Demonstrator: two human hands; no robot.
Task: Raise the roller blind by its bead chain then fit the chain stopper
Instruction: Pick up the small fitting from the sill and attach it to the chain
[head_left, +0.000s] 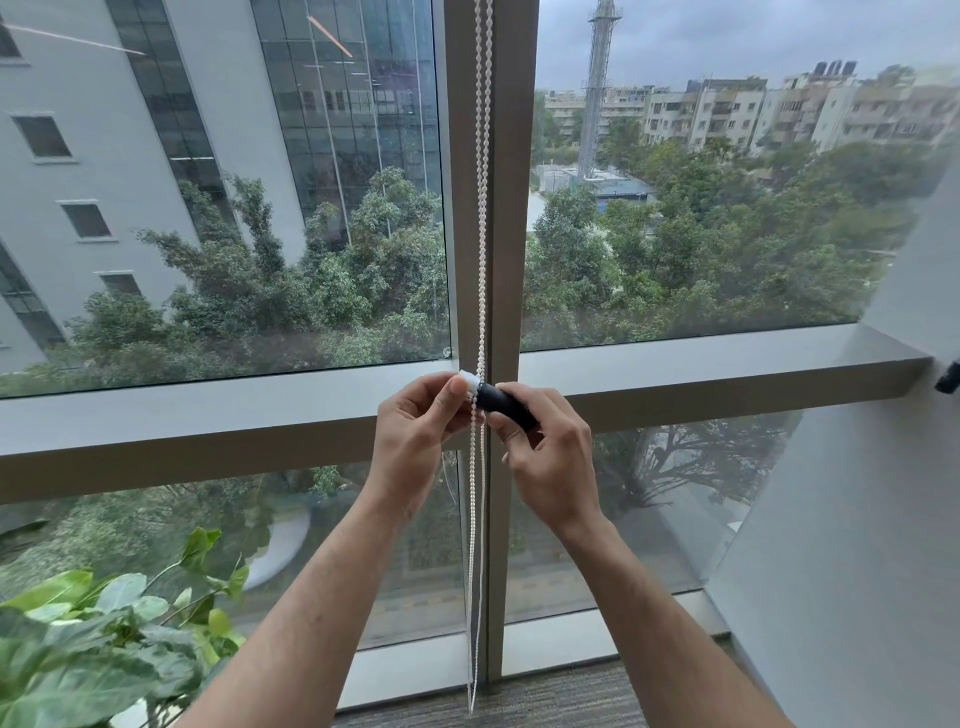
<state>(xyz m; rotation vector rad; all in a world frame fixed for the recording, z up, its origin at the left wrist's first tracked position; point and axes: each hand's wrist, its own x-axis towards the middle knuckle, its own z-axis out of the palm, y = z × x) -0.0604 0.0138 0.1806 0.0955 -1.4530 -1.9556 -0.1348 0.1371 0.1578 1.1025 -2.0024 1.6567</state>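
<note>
A white bead chain (484, 208) hangs in a double strand down the window's centre post, from the top of the view to the carpet. At sill height, my left hand (415, 431) pinches a small white stopper piece (470, 380) against the chain with thumb and forefinger. My right hand (545, 457) grips a black cylindrical piece (501, 401) whose end meets the white piece at the chain. The blind itself is out of view above.
The grey centre post (511, 260) and a horizontal window rail (208, 410) frame large glass panes. A leafy potted plant (104, 639) stands at the lower left. A white wall (857, 519) closes the right side. Carpet (545, 696) lies below.
</note>
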